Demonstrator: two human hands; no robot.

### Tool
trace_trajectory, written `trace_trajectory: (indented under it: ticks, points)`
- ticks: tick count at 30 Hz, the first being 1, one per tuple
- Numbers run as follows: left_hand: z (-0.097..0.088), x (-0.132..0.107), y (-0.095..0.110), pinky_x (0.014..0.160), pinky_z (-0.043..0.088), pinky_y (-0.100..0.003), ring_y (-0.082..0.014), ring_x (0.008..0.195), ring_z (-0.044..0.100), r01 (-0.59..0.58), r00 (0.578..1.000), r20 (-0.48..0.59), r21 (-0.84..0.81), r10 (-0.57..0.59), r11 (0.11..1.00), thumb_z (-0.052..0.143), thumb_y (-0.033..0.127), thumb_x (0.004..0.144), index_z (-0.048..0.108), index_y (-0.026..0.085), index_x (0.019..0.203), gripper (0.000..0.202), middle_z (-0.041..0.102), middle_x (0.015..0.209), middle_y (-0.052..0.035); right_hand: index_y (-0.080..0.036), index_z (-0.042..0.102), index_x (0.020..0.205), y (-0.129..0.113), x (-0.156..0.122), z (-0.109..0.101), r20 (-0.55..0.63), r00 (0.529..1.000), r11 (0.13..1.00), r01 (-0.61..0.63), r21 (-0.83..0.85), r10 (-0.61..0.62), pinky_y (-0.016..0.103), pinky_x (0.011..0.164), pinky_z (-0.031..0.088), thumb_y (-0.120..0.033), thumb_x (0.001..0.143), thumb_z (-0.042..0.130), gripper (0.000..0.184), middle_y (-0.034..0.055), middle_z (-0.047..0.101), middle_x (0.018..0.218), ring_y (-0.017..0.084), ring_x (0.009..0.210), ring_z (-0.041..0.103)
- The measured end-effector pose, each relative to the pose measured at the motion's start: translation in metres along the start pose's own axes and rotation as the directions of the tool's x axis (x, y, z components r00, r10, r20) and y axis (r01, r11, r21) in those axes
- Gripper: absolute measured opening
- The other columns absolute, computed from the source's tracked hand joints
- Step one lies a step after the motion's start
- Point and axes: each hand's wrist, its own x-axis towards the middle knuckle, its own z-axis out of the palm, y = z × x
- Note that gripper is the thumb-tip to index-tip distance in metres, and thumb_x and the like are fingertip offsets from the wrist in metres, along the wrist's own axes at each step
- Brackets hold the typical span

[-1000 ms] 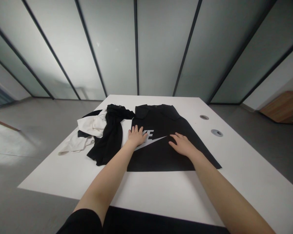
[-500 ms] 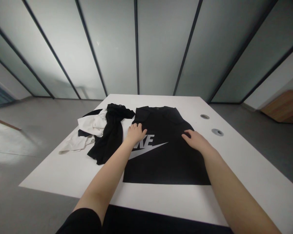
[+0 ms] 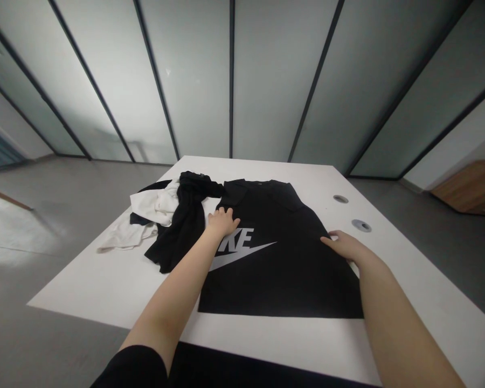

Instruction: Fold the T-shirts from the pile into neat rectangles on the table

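A black T-shirt (image 3: 283,269) with a grey lettered print and swoosh lies spread flat, collar away from me and hem towards me. My left hand (image 3: 223,221) rests palm down on its left side, fingers outstretched, covering part of the lettering. At the shirt's right edge, my right hand (image 3: 343,245) pinches the side of the cloth between thumb and fingers. Some of the right fingers are hidden beneath the hand and fabric. Both sleeves lie folded in over the shirt's upper part.
Left of the shirt is a loose heap of clothes, with a crumpled black garment (image 3: 186,226) beside white garments (image 3: 156,205). The white table (image 3: 76,280) has two round grommets (image 3: 361,225) at the right. Frosted glass panels (image 3: 198,81) stand behind it.
My right hand has moved outward and towards me, from the shirt's top to its right edge, and now grips it. The hem reaches further right and nearer me. My left hand stays nearly in place.
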Motion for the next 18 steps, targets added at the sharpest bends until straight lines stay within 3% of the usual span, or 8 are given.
trace_trajectory:
  ticks: [5, 10, 14, 18]
  points:
    - [0.004, 0.002, -0.001, 0.115, 0.041, -0.053, -0.0395, 0.139, 0.055, -0.002, 0.997, -0.08, -0.014, 0.001, 1.0, 0.041, 0.058, 0.107, 0.057, 0.019, 0.146, 0.057, 0.057, 0.148, -0.0222, -0.012, 0.076, 0.123, 0.0, -0.014, -0.005, 0.069, 0.993, 0.996, 0.093, -0.004, -0.092, 0.038, 0.09, 0.06, -0.04, 0.096, 0.066, 0.04, 0.0197, 0.08, 0.122, 0.033, 0.106, 0.078]
    - [0.013, 0.002, 0.002, 0.111, 0.044, -0.049, -0.0371, 0.131, 0.058, -0.003, 0.976, -0.218, -0.061, -0.01, 0.998, 0.048, 0.05, 0.107, 0.066, 0.018, 0.129, 0.043, 0.062, 0.136, -0.0193, -0.018, 0.078, 0.108, -0.014, -0.019, -0.011, -0.023, 0.974, 0.974, 0.225, -0.03, -0.226, 0.037, 0.092, 0.058, -0.034, 0.095, 0.065, 0.025, 0.0155, 0.082, 0.114, 0.032, 0.104, 0.077]
    - [0.019, 0.002, 0.007, 0.104, 0.048, -0.045, -0.0335, 0.123, 0.06, -0.108, 0.957, -0.278, -0.098, 0.077, 0.989, 0.053, 0.044, 0.106, 0.072, 0.022, 0.116, 0.031, 0.065, 0.125, -0.0146, -0.016, 0.075, 0.115, -0.039, -0.033, -0.006, -0.1, 0.943, 0.948, 0.318, -0.021, -0.318, 0.036, 0.088, 0.057, -0.033, 0.1, 0.059, 0.028, 0.0163, 0.081, 0.112, 0.03, 0.101, 0.077]
    - [0.023, 0.003, 0.011, 0.102, 0.049, -0.044, -0.032, 0.12, 0.06, -0.233, 0.93, -0.314, -0.106, 0.189, 0.967, 0.054, 0.043, 0.106, 0.074, 0.023, 0.112, 0.028, 0.067, 0.119, -0.0122, -0.017, 0.07, 0.133, -0.074, -0.057, 0.012, -0.186, 0.89, 0.904, 0.427, 0.026, -0.415, 0.039, 0.098, 0.056, -0.032, 0.104, 0.055, 0.036, 0.0157, 0.079, 0.124, 0.031, 0.114, 0.075]
